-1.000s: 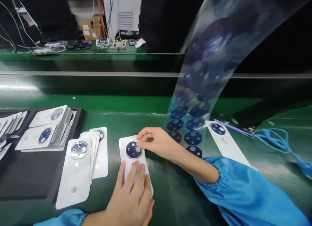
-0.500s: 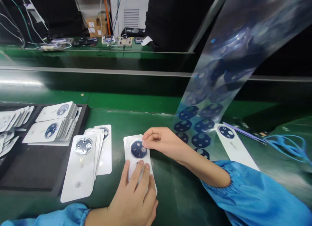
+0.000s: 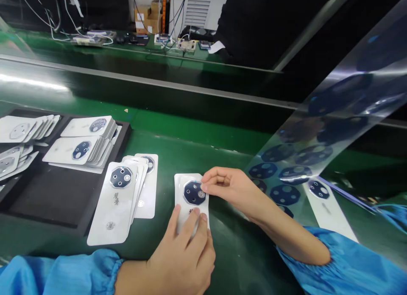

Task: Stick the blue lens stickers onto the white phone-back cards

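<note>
A white phone back cover (image 3: 182, 182) lies on the green belt in front of me. My left hand (image 3: 186, 252) rests flat on its lower half, fingers stretched out, holding it down. My right hand (image 3: 230, 186) is pinched at the right edge of the dark octagonal camera-lens sticker (image 3: 193, 192) on the cover's top. A clear film strip (image 3: 318, 138) carrying several dark octagonal stickers arches up to the right behind my right wrist.
A fanned pile of white covers (image 3: 124, 193) lies just left. A black tray (image 3: 57, 193) at the left holds more stacks of covers (image 3: 79, 148). Another cover (image 3: 329, 210) lies under the film on the right. A raised belt rail (image 3: 159, 85) runs across behind.
The view has swung, so everything sits a little more to the right. My hands have stayed on the same cover, the right fingertips still at the sticker's edge.
</note>
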The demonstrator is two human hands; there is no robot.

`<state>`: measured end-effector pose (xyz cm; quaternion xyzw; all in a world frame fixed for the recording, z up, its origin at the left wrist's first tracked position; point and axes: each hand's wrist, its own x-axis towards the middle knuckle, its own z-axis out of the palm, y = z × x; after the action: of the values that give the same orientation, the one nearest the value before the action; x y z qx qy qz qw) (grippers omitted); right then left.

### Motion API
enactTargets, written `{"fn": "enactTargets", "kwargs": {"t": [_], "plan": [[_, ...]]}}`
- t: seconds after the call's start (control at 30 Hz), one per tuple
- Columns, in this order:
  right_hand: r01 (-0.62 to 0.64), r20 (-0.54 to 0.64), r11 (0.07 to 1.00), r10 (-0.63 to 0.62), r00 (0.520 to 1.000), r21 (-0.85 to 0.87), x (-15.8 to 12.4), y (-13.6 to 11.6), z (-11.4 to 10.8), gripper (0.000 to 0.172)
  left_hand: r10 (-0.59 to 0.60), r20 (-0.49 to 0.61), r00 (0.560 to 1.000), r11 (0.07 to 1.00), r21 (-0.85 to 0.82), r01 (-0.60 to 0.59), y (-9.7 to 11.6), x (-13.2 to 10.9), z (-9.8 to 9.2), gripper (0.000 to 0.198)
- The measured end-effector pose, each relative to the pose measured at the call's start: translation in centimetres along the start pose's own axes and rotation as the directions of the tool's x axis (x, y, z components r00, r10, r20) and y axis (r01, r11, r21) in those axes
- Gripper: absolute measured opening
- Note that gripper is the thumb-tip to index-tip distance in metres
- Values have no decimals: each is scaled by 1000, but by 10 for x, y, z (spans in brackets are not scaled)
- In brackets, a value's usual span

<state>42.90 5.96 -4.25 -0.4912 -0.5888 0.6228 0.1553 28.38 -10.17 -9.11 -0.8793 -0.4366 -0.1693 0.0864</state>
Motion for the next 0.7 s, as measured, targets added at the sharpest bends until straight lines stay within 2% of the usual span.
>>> {"fn": "enactTargets", "kwargs": {"t": [0.7], "plan": [[105, 8, 994, -105, 994, 16, 2, 9, -3, 10, -37, -2, 999, 998, -50, 37, 2, 0, 5, 42]]}}
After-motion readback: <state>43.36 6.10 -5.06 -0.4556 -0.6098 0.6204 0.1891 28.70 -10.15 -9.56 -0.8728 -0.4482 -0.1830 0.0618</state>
